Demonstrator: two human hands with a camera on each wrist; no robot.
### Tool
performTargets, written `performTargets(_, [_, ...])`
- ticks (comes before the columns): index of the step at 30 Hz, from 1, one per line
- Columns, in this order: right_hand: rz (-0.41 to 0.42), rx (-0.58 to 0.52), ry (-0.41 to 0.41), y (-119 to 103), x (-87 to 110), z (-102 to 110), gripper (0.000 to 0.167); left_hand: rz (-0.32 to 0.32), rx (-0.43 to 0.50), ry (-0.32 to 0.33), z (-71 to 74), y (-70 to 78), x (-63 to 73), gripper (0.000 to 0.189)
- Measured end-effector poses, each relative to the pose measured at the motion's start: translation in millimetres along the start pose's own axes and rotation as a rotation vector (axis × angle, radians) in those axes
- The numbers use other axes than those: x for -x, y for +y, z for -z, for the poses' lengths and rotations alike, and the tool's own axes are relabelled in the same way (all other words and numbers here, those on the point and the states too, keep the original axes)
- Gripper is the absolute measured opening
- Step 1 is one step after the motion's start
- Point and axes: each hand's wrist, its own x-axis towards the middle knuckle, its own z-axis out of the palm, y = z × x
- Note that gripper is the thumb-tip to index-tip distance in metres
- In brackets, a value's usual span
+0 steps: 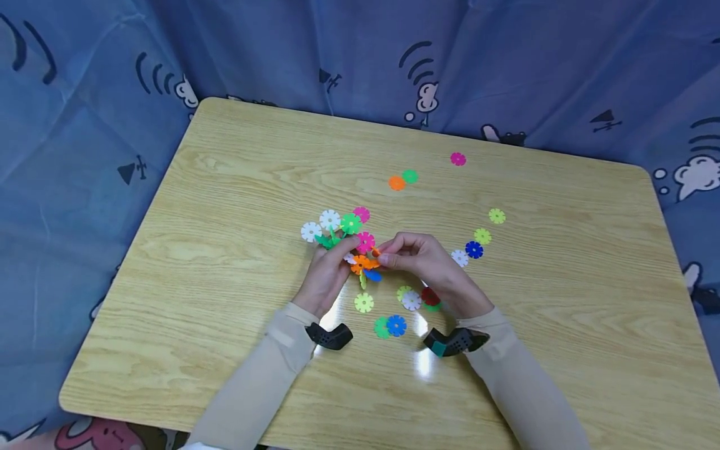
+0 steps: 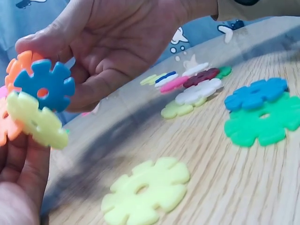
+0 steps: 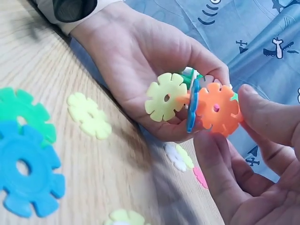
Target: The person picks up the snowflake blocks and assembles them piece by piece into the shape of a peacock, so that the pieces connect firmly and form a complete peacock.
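Slotted plastic flower discs are joined into a cluster, with orange discs [image 1: 359,265], a blue disc [image 2: 44,86] and a pale yellow disc [image 3: 165,99] on its near side. My left hand [image 1: 326,278] holds this cluster, its fingers and thumb curled round it. White [image 1: 330,219], green [image 1: 351,223] and pink discs [image 1: 365,242] show around its far side; some may lie on the table behind. With thumb and finger, my right hand [image 1: 430,262] pinches an orange disc [image 3: 218,110] at the cluster's right edge. Fingers hide some joints.
Loose discs lie on the wooden table [image 1: 225,187]. Nearest are a pale yellow disc [image 1: 364,302] and a blue disc [image 1: 396,325] overlapping a green one [image 1: 382,327]. Others, including a dark blue disc [image 1: 474,250], lie to the right. A blue patterned curtain [image 1: 365,56] hangs behind.
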Motion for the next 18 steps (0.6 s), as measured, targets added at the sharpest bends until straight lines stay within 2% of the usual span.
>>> performTargets(6, [0.002,0.014,-0.007,1.2,-1.0,-1.1,0.013,0.021,-0.014,0.029,-0.2,-0.2,0.3,0.015])
performTargets(18, [0.021,0.054,0.020,1.4,-4.3,-4.3,0.008,0.036,-0.009,0.013,2.0,1.2,-0.5,0.011])
